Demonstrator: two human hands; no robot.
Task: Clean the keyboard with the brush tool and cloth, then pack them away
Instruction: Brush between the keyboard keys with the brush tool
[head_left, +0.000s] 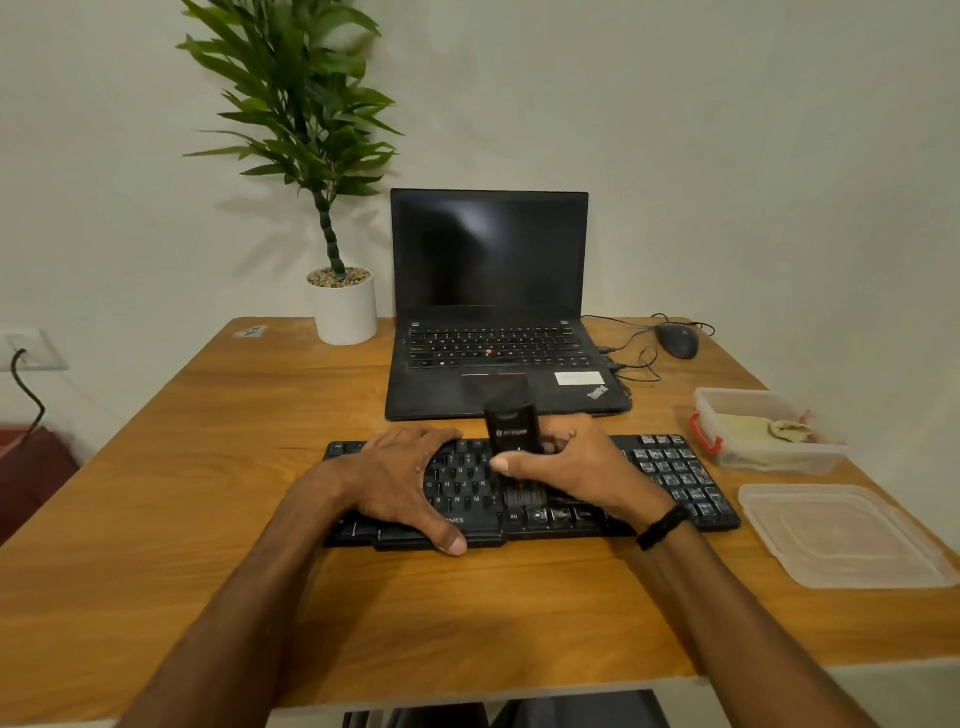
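Right hand (566, 467) is closed around the brush tool (511, 431), held upright, bristles down on the keyboard (670, 467) just below its thumb. Left hand (400, 478) lies flat and open on the keys, pinning the board to the counter (208, 493), holding nothing. Risks: bristles snagging and popping a keycap; left palm lifting so the board skids. Cloth is probably in the open tub (758, 431) right of the right hand; blurry, can't confirm.

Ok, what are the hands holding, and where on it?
The right hand grips the brush tool by its lower body, bristles down on the keyboard. The left hand holds nothing; it rests flat on the keyboard.
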